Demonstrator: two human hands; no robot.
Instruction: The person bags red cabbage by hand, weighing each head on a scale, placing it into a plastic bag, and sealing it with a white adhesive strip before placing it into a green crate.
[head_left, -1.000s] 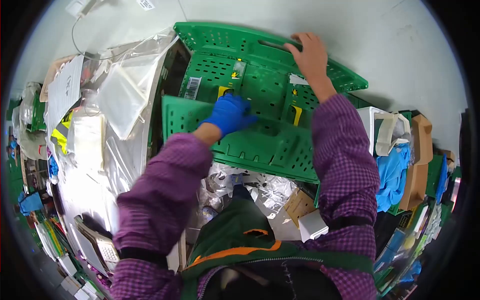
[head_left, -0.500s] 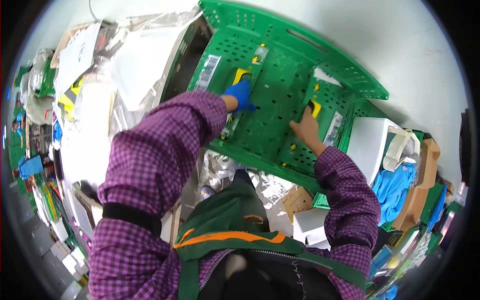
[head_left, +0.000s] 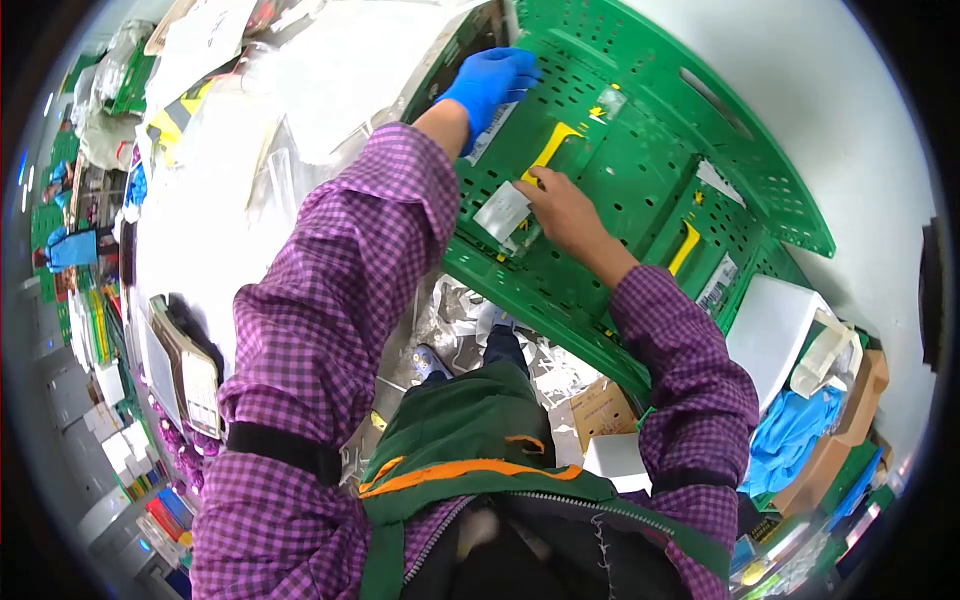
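Green crate (head_left: pixel 620 165) beside the surface (head_left: pixel 446 56), far wall (head_left: pixel 765 165) raised, both end panels (head_left: pixel 562 97) apparently folded flat.
Gloved left hand (head_left: pixel 492 82) is at the crate's left end, fingers extended; bare right hand (head_left: pixel 566 212), fingers narrowed, meets a yellow latch (head_left: pixel 553 148) and pale label (head_left: pixel 502 212) (either grip's hold, I cannot tell).

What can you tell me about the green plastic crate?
The green plastic crate looks rigid, with rows of small holes and a long grip slot in its raised far wall. Set in its floor are two curved yellow pieces. White labels and small yellow marks show inside. It sits at an angle in view, beside the plastic-covered surface. The blue-gloved left hand is at its left end; the bare right hand reaches inside, fingers at the left yellow piece.
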